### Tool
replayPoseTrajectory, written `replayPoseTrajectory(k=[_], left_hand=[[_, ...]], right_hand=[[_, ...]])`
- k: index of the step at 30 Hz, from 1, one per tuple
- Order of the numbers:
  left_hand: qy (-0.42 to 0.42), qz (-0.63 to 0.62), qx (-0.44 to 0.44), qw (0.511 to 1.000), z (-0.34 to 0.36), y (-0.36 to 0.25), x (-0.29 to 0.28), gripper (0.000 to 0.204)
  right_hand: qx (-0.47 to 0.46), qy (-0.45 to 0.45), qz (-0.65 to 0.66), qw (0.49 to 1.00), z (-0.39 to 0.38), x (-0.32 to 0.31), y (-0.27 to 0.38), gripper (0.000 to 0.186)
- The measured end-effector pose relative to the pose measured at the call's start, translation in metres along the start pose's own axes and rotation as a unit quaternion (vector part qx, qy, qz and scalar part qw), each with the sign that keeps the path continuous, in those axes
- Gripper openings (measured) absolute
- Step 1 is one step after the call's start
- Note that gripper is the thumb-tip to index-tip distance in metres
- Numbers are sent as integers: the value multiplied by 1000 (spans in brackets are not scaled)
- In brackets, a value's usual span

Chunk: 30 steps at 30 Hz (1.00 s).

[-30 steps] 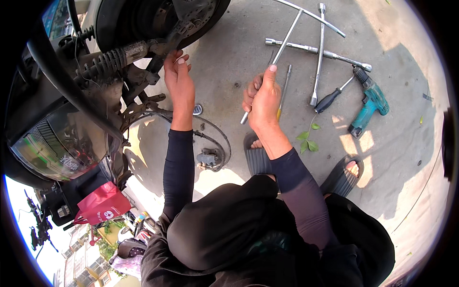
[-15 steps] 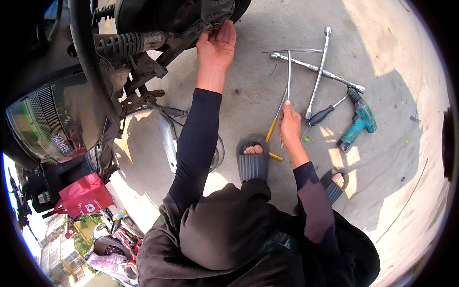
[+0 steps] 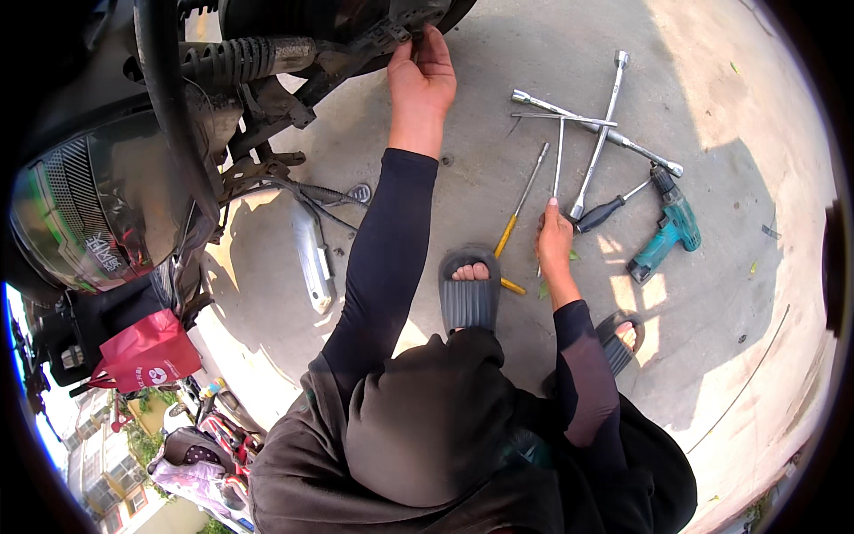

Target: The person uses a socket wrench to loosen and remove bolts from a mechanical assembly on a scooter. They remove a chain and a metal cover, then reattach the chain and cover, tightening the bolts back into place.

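Observation:
My left hand (image 3: pixel 422 76) reaches up to the motorcycle's underside, with its fingers curled over the edge of a black cover (image 3: pixel 382 36) by the rear wheel. Down on the concrete, my right hand (image 3: pixel 553 242) is closed around the lower shaft of a thin T-handle wrench (image 3: pixel 559 151). The wrench lies flat with its crossbar pointing away from me. A yellow-handled screwdriver (image 3: pixel 518 214) lies just left of that hand. A black-handled screwdriver (image 3: pixel 609 212) lies just to the right.
A chrome cross wrench (image 3: pixel 598 133) and a teal cordless drill (image 3: pixel 667 236) lie at the right. A silver exhaust cover (image 3: pixel 310 258) rests on the ground by the motorcycle. A helmet (image 3: pixel 98 214) and a red bag (image 3: pixel 147 351) hang at the left. My sandalled foot (image 3: pixel 469 294) is in the middle.
My right hand brought the T-handle wrench down from the air to the ground beside the other tools. My left hand moved up along the motorcycle to the black cover.

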<state>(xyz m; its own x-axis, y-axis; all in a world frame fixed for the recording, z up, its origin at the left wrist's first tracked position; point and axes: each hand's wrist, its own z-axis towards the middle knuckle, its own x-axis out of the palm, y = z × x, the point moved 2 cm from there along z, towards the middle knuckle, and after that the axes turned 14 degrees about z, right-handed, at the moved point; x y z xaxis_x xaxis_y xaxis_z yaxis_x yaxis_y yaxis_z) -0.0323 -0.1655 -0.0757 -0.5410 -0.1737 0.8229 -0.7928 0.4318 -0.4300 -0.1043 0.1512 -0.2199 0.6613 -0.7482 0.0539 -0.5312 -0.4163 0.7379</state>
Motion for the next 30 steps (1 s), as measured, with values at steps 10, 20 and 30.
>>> replayPoseTrajectory(k=[10, 20, 30], left_hand=[[11, 863, 43, 504, -99, -13, -66, 24], [68, 981, 4, 184, -128, -15, -100, 32], [-63, 649, 280, 705, -38, -29, -30, 49]], right_hand=[[8, 28, 29, 999, 9, -8, -24, 55], [77, 46, 68, 994, 5, -9, -8, 55], [83, 20, 51, 995, -1, -3, -4, 54]])
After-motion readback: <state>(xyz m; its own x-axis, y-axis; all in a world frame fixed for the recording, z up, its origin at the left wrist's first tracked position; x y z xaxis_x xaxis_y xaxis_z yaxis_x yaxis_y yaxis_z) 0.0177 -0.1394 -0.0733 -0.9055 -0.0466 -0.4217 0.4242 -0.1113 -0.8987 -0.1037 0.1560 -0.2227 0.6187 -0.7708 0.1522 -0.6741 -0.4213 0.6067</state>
